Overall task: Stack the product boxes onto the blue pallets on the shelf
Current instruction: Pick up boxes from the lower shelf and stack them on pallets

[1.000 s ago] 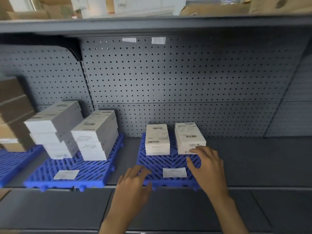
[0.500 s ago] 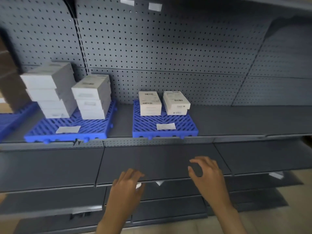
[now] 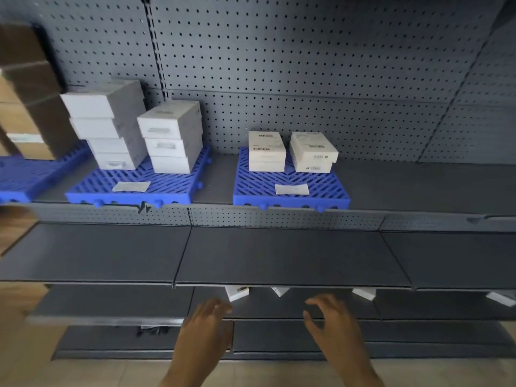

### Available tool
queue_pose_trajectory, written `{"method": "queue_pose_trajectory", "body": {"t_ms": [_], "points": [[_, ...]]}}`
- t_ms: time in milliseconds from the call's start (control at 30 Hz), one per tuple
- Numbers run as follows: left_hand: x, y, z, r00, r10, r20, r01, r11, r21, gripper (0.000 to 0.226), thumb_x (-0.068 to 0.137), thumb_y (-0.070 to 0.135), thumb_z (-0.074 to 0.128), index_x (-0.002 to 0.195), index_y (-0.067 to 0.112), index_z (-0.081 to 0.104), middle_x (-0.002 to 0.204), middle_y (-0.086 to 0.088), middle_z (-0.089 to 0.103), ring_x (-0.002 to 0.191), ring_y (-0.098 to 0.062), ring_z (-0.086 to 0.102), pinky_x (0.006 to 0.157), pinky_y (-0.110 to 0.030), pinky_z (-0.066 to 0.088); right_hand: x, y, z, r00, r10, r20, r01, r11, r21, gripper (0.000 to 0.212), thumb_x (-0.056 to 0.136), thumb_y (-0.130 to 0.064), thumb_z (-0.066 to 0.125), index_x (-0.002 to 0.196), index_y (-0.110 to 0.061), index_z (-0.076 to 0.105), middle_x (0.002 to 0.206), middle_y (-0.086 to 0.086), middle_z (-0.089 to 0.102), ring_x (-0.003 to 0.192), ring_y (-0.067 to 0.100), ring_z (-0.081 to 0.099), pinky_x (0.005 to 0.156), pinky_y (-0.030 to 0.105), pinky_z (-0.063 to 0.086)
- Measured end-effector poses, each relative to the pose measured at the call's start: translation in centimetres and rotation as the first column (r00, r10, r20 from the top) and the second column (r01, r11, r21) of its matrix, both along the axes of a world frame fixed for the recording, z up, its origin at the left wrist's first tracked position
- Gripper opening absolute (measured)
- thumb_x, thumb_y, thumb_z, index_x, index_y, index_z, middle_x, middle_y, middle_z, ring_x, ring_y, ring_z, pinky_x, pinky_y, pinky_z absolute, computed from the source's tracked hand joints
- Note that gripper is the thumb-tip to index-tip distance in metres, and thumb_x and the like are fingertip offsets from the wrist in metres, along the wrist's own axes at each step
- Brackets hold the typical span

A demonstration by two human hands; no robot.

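Two short stacks of white product boxes, the left stack (image 3: 266,152) and the right stack (image 3: 312,153), stand at the back of a blue pallet (image 3: 290,195) on the shelf. On the neighbouring blue pallet (image 3: 134,191) are two taller stacks of grey-white boxes (image 3: 111,127) (image 3: 171,136). My left hand (image 3: 205,328) and my right hand (image 3: 332,322) hover low in front of the lower shelves, fingers spread, holding nothing, well below and in front of the pallets.
Brown cartons (image 3: 28,93) stand on a third blue pallet (image 3: 22,177) at far left. Dark grey shelves (image 3: 290,255) step out below the pallet shelf. White tags (image 3: 237,293) hang under a shelf edge. A perforated back panel (image 3: 307,65) rises behind.
Both hands have drawn back from the right pallet and dropped to the lower shelves. The view has pulled away and tilted down, showing more shelves beneath.
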State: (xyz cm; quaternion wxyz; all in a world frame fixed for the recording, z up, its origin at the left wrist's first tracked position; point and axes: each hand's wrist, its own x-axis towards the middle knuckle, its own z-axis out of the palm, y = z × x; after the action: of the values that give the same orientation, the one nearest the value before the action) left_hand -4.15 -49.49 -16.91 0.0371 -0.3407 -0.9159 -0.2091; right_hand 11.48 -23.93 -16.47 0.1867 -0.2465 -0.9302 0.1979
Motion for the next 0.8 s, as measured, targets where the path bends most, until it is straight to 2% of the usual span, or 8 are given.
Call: {"method": "queue_pose_trajectory", "body": {"t_ms": [100,200,367,500,600,700,800], "points": [[-0.9,1.0,-5.4,1.0,-0.005,-0.009,0.004,0.999,-0.034,0.041,0.059,0.028,0.092,0.093,0.035,0.07,0.096,0.018,0.067,0.082,-0.012,0.07,0.063,-0.033,0.056,-1.0,0.8,-6.0,1.0,0.01,-0.006,-0.01,1.0,-0.004,0.021,0.082,-0.032,0.08,0.1,-0.035,0.07,0.105,-0.018,0.066,0.094,0.012,0.063,0.074,0.032,0.056],[-2.3,2.4,-12.0,1.0,0.001,0.0,-0.001,0.998,-0.068,0.032,0.072,0.032,0.083,0.1,0.036,0.07,0.103,0.016,0.066,0.091,-0.013,0.07,0.071,-0.036,0.058,-2.4,1.4,-13.2,1.0,0.004,-0.005,-0.004,1.0,-0.024,0.023,0.077,-0.029,0.084,0.093,-0.037,0.07,0.097,-0.021,0.066,0.086,0.008,0.065,0.067,0.026,0.052],[-5.7,5.2,-22.4,1.0,0.013,-0.011,-0.014,0.993,-0.118,0.037,0.067,0.03,0.087,0.1,0.035,0.071,0.101,0.014,0.067,0.088,-0.014,0.071,0.067,-0.039,0.06,-5.6,3.6,-27.0,0.998,0.006,0.062,-0.005,1.0,-0.02,0.015,0.078,-0.035,0.075,0.091,-0.039,0.068,0.093,-0.017,0.067,0.079,0.015,0.069,0.065,0.028,0.052],[-9.2,7.6,-29.4,0.998,0.05,-0.026,-0.052,0.993,-0.109,0.035,0.084,0.035,0.075,0.118,0.031,0.068,0.12,0.009,0.066,0.109,-0.02,0.067,0.084,-0.044,0.057,-8.3,5.9,-35.1,0.991,0.036,0.129,-0.029,0.998,-0.058,0.018,0.088,-0.039,0.067,0.106,-0.039,0.069,0.108,-0.017,0.067,0.093,0.011,0.069,0.076,0.028,0.052],[-10.9,9.5,-34.0,0.998,0.047,-0.052,-0.051,0.995,-0.084,0.034,0.09,0.036,0.07,0.123,0.028,0.066,0.127,0.004,0.063,0.115,-0.022,0.063,0.089,-0.044,0.055,-10.6,7.3,-40.0,0.985,0.067,0.156,-0.049,0.992,-0.116,0.027,0.094,-0.039,0.062,0.121,-0.038,0.065,0.123,-0.016,0.061,0.107,0.01,0.066,0.084,0.027,0.051],[-12.2,11.3,-38.1,0.996,0.077,-0.036,-0.08,0.994,-0.072,0.039,0.095,0.039,0.062,0.133,0.028,0.059,0.139,0.005,0.055,0.128,-0.02,0.054,0.099,-0.042,0.049,-12.4,8.7,-45.0,0.988,0.069,0.141,-0.056,0.994,-0.094,0.034,0.096,-0.036,0.06,0.129,-0.037,0.063,0.128,-0.012,0.059,0.105,0.011,0.066,0.083,0.026,0.051],[-14.2,13.0,-41.3,0.995,0.1,-0.009,-0.1,0.984,-0.145,0.052,0.096,0.045,0.057,0.145,0.032,0.046,0.151,0.006,0.04,0.138,-0.02,0.04,0.107,-0.046,0.04,-13.6,9.9,-49.8,0.996,0.059,0.061,-0.057,0.998,-0.032,0.038,0.094,-0.032,0.063,0.132,-0.028,0.065,0.13,-0.006,0.061,0.11,0.017,0.066,0.09,0.031,0.054]]}}
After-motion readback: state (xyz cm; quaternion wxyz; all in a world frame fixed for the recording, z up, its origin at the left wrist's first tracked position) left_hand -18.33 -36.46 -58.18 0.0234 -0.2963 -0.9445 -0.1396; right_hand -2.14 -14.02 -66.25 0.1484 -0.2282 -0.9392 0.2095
